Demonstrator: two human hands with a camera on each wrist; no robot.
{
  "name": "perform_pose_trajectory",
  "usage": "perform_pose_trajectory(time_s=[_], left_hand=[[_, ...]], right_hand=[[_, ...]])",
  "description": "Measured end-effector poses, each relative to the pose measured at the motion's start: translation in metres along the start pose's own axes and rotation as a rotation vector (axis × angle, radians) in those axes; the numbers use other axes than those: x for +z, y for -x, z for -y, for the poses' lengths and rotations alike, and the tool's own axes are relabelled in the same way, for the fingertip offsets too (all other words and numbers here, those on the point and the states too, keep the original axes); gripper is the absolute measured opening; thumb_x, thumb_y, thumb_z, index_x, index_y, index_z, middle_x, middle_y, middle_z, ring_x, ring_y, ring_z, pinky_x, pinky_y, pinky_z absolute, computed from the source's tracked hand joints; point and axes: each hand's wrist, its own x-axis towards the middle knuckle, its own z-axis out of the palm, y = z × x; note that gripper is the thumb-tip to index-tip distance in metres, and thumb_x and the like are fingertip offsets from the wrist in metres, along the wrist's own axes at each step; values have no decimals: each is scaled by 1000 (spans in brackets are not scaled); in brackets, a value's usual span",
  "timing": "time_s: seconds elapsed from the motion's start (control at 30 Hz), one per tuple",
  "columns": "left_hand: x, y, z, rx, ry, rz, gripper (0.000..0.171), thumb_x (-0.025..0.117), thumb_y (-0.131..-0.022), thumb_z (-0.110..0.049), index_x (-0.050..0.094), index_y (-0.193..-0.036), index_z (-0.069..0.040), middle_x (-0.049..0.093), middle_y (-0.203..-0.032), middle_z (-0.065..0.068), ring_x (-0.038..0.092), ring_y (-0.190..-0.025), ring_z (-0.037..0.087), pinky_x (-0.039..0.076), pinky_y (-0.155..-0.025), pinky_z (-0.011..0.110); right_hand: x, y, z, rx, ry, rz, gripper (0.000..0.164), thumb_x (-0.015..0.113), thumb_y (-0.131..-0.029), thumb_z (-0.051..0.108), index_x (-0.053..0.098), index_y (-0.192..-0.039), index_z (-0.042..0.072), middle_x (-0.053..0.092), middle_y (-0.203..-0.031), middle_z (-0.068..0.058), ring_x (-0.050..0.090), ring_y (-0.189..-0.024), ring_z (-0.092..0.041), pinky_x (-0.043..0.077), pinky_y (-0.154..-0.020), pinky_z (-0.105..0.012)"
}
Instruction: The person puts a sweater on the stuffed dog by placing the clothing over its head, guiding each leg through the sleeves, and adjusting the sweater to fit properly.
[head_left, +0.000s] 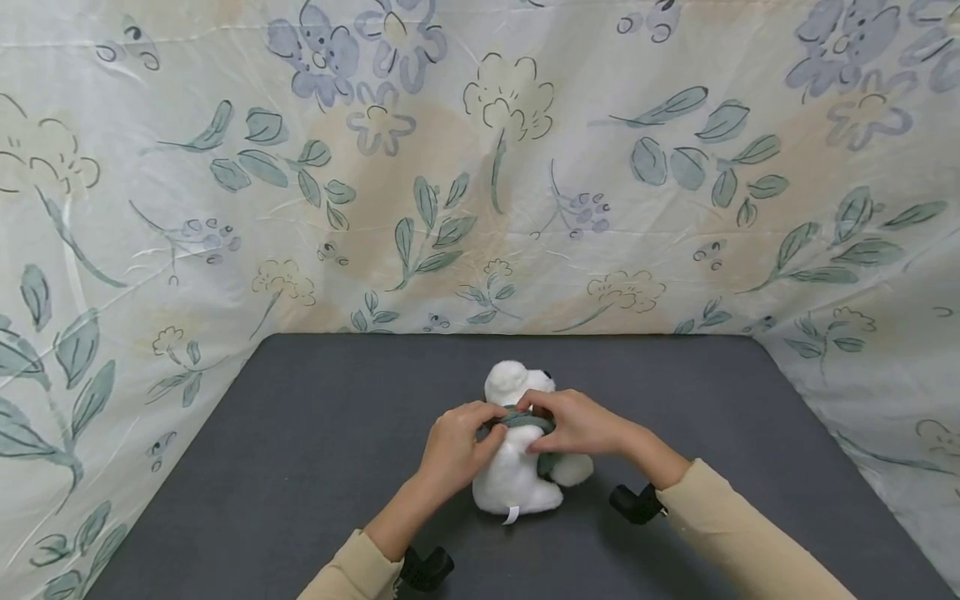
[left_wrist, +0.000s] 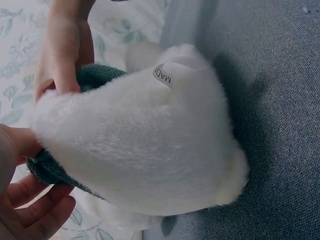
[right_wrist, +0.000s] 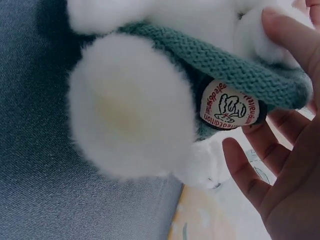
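Observation:
A white plush bear [head_left: 498, 479] sits upright on the dark table, its back and side toward the head view. Round its neck runs a green knitted scarf [head_left: 528, 419]. On the neck's left side, my left hand [head_left: 456, 442] pinches the scarf, its fingers under the knit in the left wrist view. My right hand [head_left: 581, 421] holds the scarf at the other side, thumb against the white fur and fingers curled beneath the knit. A round printed patch [right_wrist: 229, 106] shows on the scarf in the right wrist view. Much of the bear's front is hidden from the head view.
The dark grey table [head_left: 337, 400] spreads on all sides of the bear. Behind it hangs a flower-printed cloth [head_left: 450, 250]. A small white tag [head_left: 512, 515] sticks out at the bear's base. Black wrist devices [head_left: 636, 503] sit under both forearms.

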Motion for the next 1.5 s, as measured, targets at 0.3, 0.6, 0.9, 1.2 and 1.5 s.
perform_pose_trajectory(time_s=[0.3, 0.6, 0.9, 1.2, 1.5], left_hand=[[0, 0, 0, -5, 27, -22, 8, 66, -81, -11, 69, -84, -17, 63, -72, -7, 48, -54, 0, 40, -51, 15], [-2, 2, -4, 27, -1, -11, 7, 69, -79, -12, 69, -85, -17, 65, -77, -5, 54, -56, 7, 41, -52, 15], [-5, 4, -8, 77, -59, -32, 11, 74, -75, -15, 71, -84, -19, 64, -78, -7, 49, -55, 7, 37, -50, 16], [-8, 7, -8, 113, -106, -42, 11, 75, -75, -16, 71, -84, -20, 63, -78, -7, 54, -62, 8, 41, -52, 18], [-9, 9, -4, 84, -101, -60, 14, 77, -74, -17, 70, -85, -20, 63, -78, -8, 53, -61, 3, 41, -52, 18]], right_hand=[[2, -4, 4, 38, 5, -37, 24, 73, -79, 21, 58, -97, 21, 53, -72, 12, 42, -58, -2, 36, -53, -19], [7, -7, 14, 142, 95, -134, 17, 73, -76, 20, 60, -87, 20, 48, -61, 12, 38, -47, -1, 31, -46, -18], [14, -9, 15, 149, 175, -212, 16, 73, -77, 25, 58, -76, 21, 44, -54, 13, 35, -43, 0, 30, -42, -17], [17, -9, 11, 64, 238, -256, 19, 75, -76, 25, 57, -74, 19, 46, -55, 13, 32, -42, 3, 30, -41, -15], [19, -11, 16, 52, 227, -291, 19, 74, -78, 22, 56, -73, 18, 45, -56, 13, 31, -42, 3, 29, -41, -15]])
